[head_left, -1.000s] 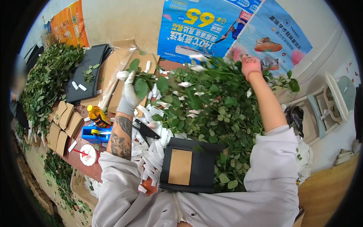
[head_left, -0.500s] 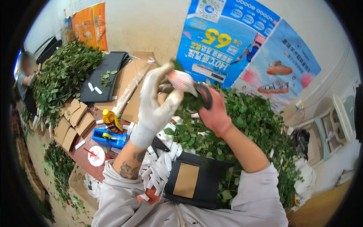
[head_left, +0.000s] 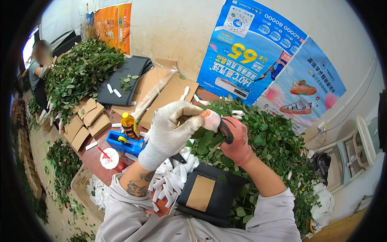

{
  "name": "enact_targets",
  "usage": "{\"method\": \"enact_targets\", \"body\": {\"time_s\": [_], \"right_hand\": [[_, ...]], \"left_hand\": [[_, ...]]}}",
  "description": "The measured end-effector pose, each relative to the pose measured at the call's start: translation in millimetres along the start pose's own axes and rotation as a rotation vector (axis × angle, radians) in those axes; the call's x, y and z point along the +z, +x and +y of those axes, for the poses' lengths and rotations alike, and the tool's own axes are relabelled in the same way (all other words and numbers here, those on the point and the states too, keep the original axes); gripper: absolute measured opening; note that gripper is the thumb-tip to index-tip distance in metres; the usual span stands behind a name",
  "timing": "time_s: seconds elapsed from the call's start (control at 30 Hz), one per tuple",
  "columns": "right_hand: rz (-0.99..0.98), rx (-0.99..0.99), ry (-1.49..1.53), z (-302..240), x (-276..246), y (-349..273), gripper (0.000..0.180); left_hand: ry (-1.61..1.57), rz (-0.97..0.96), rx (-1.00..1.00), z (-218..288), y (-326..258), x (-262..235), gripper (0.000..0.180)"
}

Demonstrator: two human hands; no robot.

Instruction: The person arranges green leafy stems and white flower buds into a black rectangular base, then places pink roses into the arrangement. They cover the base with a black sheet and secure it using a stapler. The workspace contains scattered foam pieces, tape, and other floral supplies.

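Just above the middle of the view, a pale pink rose head [head_left: 210, 120] in a white mesh sleeve lies between my hands. My left hand [head_left: 176, 128], in a whitish knitted glove, is closed, its thumb and fingertips pinching the sleeve's left end. In a red glove, my right hand [head_left: 235, 139] is closed around the rose just below its head. A black curved band crosses this hand near the thumb; I cannot tell whether it belongs to the glove. Green leaves [head_left: 209, 139] hang beneath the flower. The stem is mostly hidden.
White sleeves [head_left: 171, 181] lie heaped beside a black box [head_left: 201, 193] holding cardboard. Leafy stems [head_left: 270, 141] fill the right side. A blue tape dispenser [head_left: 125, 144], yellow-capped bottle [head_left: 129, 126] and lidded red cup [head_left: 111, 159] stand left. Another person [head_left: 38, 70] is at far left.
Both hands have come down with the rose, and my left fingers have closed onto the sleeve's end. The view has shifted slightly, so the surroundings sit further right and lower.
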State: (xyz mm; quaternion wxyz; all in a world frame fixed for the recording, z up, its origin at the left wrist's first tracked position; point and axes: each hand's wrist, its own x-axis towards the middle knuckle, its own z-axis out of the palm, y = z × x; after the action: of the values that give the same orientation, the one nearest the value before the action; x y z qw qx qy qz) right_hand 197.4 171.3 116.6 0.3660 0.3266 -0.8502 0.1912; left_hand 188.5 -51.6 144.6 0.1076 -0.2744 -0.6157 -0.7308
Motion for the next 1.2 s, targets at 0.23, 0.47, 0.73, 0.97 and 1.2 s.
{"method": "enact_targets", "body": {"time_s": [0.23,0.47,0.73,0.97,1.2], "right_hand": [[-0.061,0.0,-0.042,-11.4,9.3,10.7,0.039],[-0.129,0.035,0.043,-3.6,17.2,-15.6,0.036],[-0.242,0.008,0.021,-15.7,25.0,-18.1,0.036],[-0.468,-0.104,-0.154,-29.0,28.1,-18.4,0.05],[-0.486,-0.186,-0.139,-31.4,53.2,-42.4,0.054]], "left_hand": [[-0.292,0.198,0.04,-8.9,0.3,-11.2,0.02],[-0.705,0.251,0.518,39.5,-37.6,-91.0,0.016],[0.525,-0.112,0.005,1.9,-75.5,-61.2,0.061],[0.623,-0.31,-0.211,7.3,-69.6,-69.9,0.052],[0.202,0.068,0.091,-31.6,-124.1,-55.7,0.018]]}}
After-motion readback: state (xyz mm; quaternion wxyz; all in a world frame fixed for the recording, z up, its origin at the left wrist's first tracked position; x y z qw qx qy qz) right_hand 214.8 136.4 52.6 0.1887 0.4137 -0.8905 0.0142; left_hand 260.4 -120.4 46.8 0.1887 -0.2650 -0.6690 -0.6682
